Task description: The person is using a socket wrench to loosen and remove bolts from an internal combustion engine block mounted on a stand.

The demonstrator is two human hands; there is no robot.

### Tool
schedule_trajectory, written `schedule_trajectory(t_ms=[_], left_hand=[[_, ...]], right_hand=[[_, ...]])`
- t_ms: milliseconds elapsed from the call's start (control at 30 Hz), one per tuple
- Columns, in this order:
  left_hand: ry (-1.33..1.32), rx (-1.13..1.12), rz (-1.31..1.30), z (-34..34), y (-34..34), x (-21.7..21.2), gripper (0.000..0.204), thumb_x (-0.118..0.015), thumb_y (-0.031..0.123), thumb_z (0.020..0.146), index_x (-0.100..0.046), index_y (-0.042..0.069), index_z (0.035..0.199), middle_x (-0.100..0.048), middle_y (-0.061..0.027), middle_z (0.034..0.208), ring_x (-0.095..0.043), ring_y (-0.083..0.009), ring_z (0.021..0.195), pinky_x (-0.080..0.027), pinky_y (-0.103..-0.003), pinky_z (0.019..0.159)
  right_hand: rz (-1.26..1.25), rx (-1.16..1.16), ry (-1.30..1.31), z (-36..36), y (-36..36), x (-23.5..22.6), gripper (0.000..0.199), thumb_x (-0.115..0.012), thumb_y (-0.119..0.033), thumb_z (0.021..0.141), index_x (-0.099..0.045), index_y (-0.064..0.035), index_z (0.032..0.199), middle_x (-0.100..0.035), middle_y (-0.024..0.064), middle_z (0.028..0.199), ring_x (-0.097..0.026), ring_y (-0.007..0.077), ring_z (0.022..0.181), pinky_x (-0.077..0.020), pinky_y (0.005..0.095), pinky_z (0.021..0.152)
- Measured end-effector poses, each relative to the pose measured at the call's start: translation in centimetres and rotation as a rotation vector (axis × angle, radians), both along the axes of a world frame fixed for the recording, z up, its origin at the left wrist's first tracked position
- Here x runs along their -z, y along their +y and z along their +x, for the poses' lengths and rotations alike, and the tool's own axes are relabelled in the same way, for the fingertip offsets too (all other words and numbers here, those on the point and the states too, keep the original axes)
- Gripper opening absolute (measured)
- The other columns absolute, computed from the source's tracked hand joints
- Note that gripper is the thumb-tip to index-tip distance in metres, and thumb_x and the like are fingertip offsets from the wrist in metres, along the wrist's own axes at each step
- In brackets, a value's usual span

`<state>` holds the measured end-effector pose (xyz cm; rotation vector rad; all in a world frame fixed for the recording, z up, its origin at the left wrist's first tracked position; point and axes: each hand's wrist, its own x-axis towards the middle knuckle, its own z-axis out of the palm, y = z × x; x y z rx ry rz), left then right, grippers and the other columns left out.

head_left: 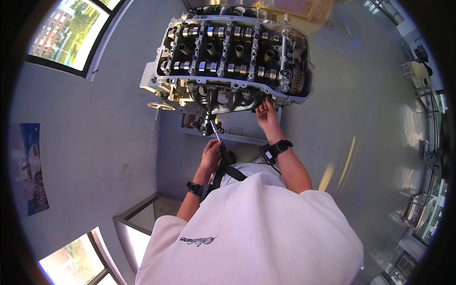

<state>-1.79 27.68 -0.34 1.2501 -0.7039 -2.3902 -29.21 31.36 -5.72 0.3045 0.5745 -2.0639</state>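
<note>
An engine cylinder head (232, 52) with exposed camshafts sits on a stand in front of me. A dark exhaust manifold (228, 100) is mounted on its near side. My left hand (211, 154) grips a black-handled tool (216, 137) whose metal shaft points up at the manifold's lower left end. My right hand (267, 116) reaches up, fingertips touching the manifold's right end under the head's edge. Both wrists wear black bands.
A grey stand base (237, 130) lies under the engine. A round handwheel (160, 106) sticks out at the stand's left. A grey wall with windows and a poster (28, 166) is on the left. Equipment stands far right (420, 66).
</note>
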Motion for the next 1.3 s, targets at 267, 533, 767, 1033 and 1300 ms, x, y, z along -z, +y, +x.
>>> schedule_trajectory(t_ms=[267,533,767,1033,1300], left_hand=[[-0.02,-0.038,-0.003,0.8,-0.4,-0.8,0.01,-0.052,0.016,0.091,-0.048,0.011,0.099,-0.054,-0.0039,0.085,-0.058,-0.0186,0.085,-0.048,-0.034,0.074],[0.052,0.003,-0.09,2.3,0.0,-1.3,0.007,-0.052,0.014,0.088,-0.048,0.008,0.089,-0.05,-0.0034,0.077,-0.051,-0.0148,0.067,-0.045,-0.029,0.065],[-0.114,0.104,-0.162,4.9,-1.2,-0.4,0.026,-0.054,0.027,0.092,-0.05,0.007,0.074,-0.045,0.0012,0.062,-0.045,-0.01,0.055,-0.039,-0.026,0.054],[-0.324,0.492,-0.678,7.9,-8.7,-3.8,0.025,-0.054,0.027,0.093,-0.061,0.004,0.097,-0.056,-0.0001,0.071,-0.05,-0.0061,0.062,-0.042,-0.023,0.057],[-0.196,0.593,-0.809,14.2,-27.3,-0.5,0.026,-0.061,0.019,0.088,-0.056,0.001,0.106,-0.057,-0.0019,0.081,-0.051,-0.0081,0.075,-0.043,-0.025,0.067]], right_hand=[[0.207,0.074,-0.017,2.4,-0.8,-3.2,0.002,-0.061,-0.011,0.087,-0.061,-0.0111,0.088,-0.062,-0.0015,0.079,-0.055,0.0109,0.066,-0.0446,0.0274,0.072],[0.109,-0.282,-0.06,6.9,4.5,-2.4,0.01,-0.057,-0.014,0.09,-0.061,-0.0078,0.097,-0.058,0.0,0.075,-0.057,0.012,0.07,-0.0482,0.0302,0.074],[0.202,-0.455,0.179,10.2,3.9,-5.5,0.016,-0.059,-0.007,0.088,-0.059,-0.0058,0.104,-0.063,0.0049,0.092,-0.062,0.016,0.087,-0.0509,0.032,0.082],[0.353,-0.928,0.51,17.5,-4.2,-7.1,0.021,-0.065,-0.014,0.084,-0.056,-0.0052,0.101,-0.062,0.0054,0.093,-0.061,0.0153,0.086,-0.0502,0.0285,0.078],[0.411,-0.841,0.759,25.2,-21.1,-6.7,0.019,-0.067,-0.012,0.083,-0.06,-0.0033,0.098,-0.064,0.0041,0.09,-0.061,0.0112,0.083,-0.051,0.0254,0.071]])
